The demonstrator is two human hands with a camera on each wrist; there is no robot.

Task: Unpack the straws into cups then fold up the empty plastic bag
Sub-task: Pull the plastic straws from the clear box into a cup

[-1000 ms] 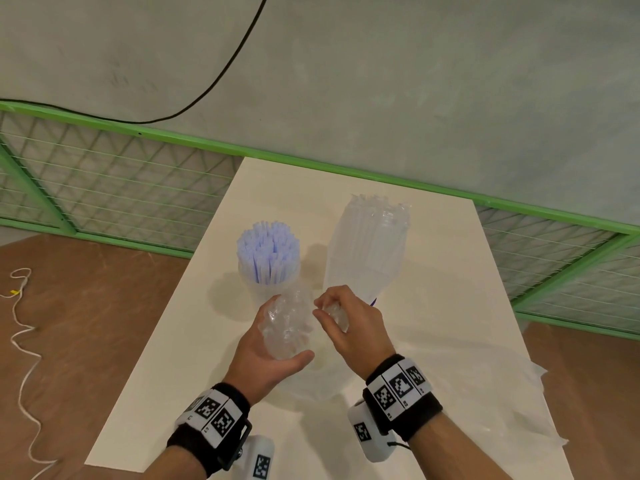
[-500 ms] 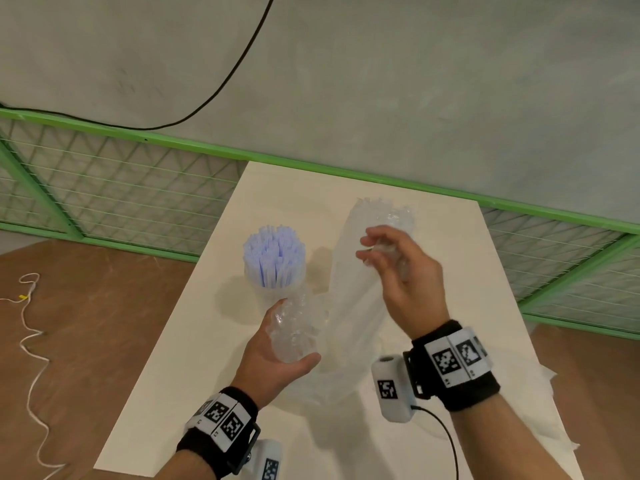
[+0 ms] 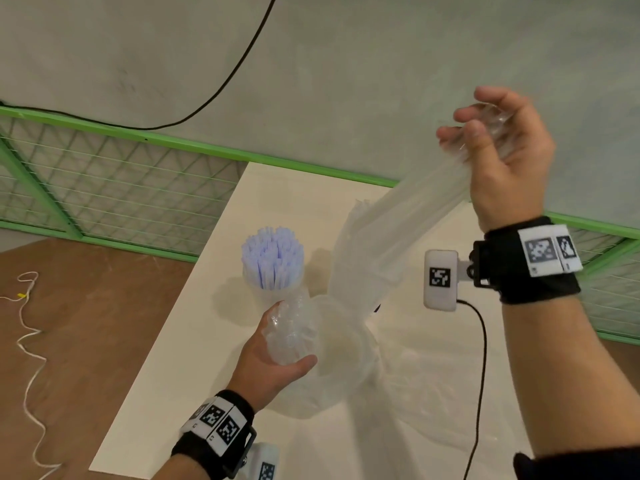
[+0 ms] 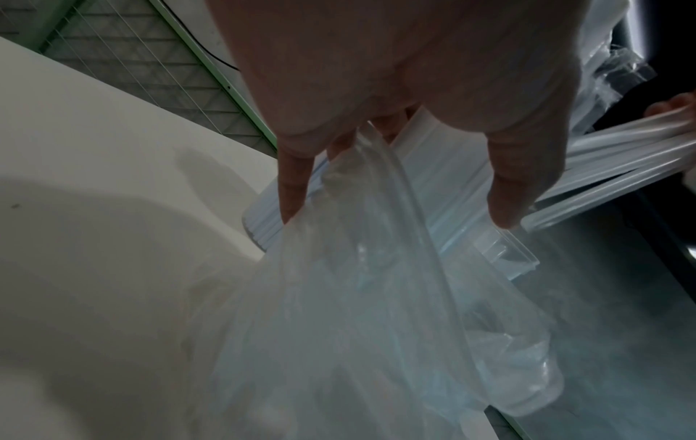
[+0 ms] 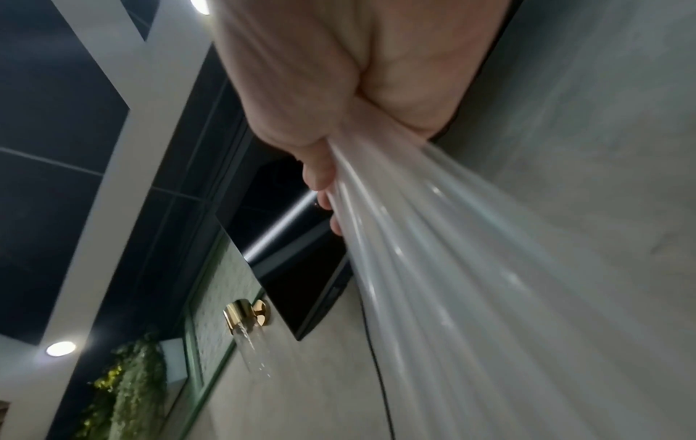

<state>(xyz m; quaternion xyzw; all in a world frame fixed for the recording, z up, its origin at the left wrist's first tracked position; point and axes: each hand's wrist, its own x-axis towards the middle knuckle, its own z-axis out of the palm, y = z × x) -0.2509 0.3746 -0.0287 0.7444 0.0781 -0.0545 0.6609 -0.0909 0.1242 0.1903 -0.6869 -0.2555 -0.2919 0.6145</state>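
Note:
My left hand (image 3: 277,358) grips the crumpled end of a clear plastic bag (image 3: 294,334) low over the white table (image 3: 180,368). My right hand (image 3: 502,150) is raised high at the upper right and grips the top of a bundle of clear straws (image 3: 415,220), which slants down towards the bag. More clear straws (image 3: 353,233) stand behind the bag. A clear cup (image 3: 273,289) packed with blue straws (image 3: 272,251) stands just beyond my left hand. In the left wrist view my fingers (image 4: 293,184) pinch the bag (image 4: 357,312). In the right wrist view my fist (image 5: 339,89) holds the straws (image 5: 471,297).
Another crumpled clear bag (image 3: 433,403) lies on the table's near right. A black cable (image 3: 479,375) hangs from my right wrist camera across it. A green mesh fence (image 3: 104,202) runs behind the table. A white cord (image 3: 31,358) lies on the brown floor at left.
My right hand rose from beside the left hand to high at the upper right, drawing the clear straw bundle up and tilting it. My left hand kept its grip on the bag.

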